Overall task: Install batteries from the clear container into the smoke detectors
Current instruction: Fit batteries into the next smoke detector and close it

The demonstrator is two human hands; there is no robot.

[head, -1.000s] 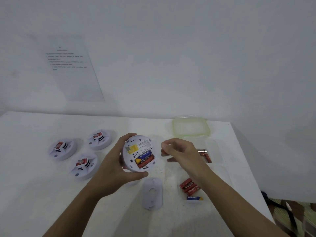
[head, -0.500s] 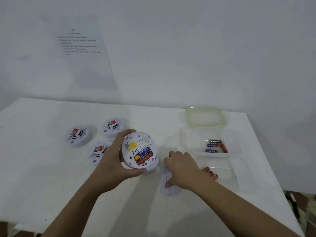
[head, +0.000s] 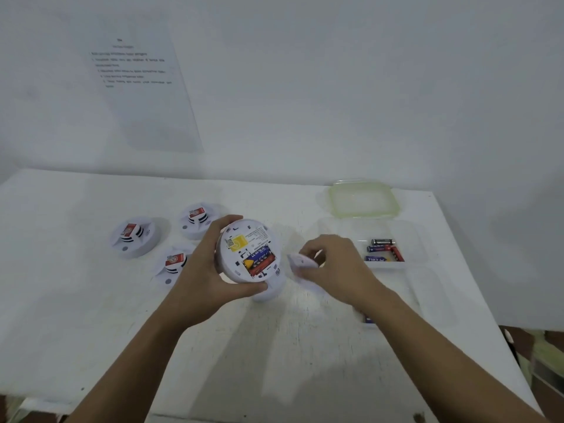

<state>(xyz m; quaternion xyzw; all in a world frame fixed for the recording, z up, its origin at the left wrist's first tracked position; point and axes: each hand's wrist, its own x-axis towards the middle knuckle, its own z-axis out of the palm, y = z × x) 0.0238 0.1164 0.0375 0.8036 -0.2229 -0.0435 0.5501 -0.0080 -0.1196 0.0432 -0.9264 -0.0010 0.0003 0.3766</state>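
**mikro_b:** So how far along is this person, going by the shot?

**tinker44:** About one unit in, I'd say. Closest in, the left hand point(head: 210, 270) has its fingers and thumb wrapped round a smoke detector point(head: 248, 239), back side up. Its battery bay point(head: 259, 261) looks full, with red and blue cells in it. At 3 o'clock of that unit the right hand point(head: 335, 270) pinches a blurry white cover piece point(head: 300, 264), so closing it up is probably the current step.

**mikro_b:** And what's left?

**tinker44:** Further out at 3 o'clock, the clear container point(head: 422, 236) sits open on the table point(head: 274, 361) with a few loose batteries point(head: 384, 250) inside. Round at 9 to 10 o'clock there's a near detector point(head: 172, 265), a left detector point(head: 134, 236) and a far detector point(head: 197, 219), all face up. Can't tell if those are loaded. The green lid point(head: 363, 198) lies at 1 o'clock, just beyond the container.
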